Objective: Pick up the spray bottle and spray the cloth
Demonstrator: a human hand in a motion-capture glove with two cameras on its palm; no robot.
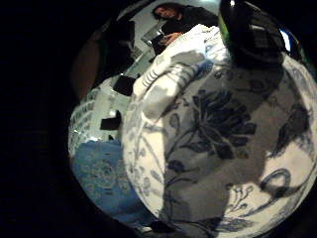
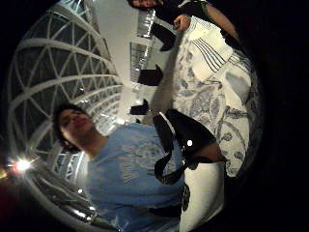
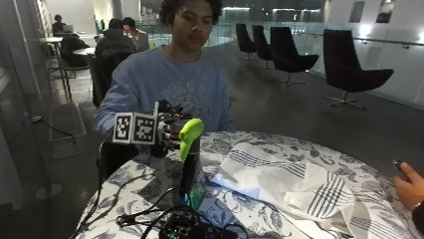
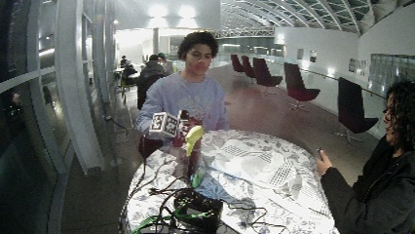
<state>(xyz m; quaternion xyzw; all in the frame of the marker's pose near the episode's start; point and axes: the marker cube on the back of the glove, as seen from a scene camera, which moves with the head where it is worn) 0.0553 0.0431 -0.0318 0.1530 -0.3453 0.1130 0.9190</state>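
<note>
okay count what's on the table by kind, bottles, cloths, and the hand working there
Spray bottles: 1, the spray bottle with a green head, standing upright.
Cloths: 1, the striped white cloth lying crumpled on the table.
Gloved hands: 1, the right hand beside the bottle's head.
Total: 3.

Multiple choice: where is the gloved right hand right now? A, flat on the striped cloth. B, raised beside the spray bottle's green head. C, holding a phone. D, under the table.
B: in the outside view the right hand is up beside the green head of the spray bottle, away from the striped cloth.
</note>
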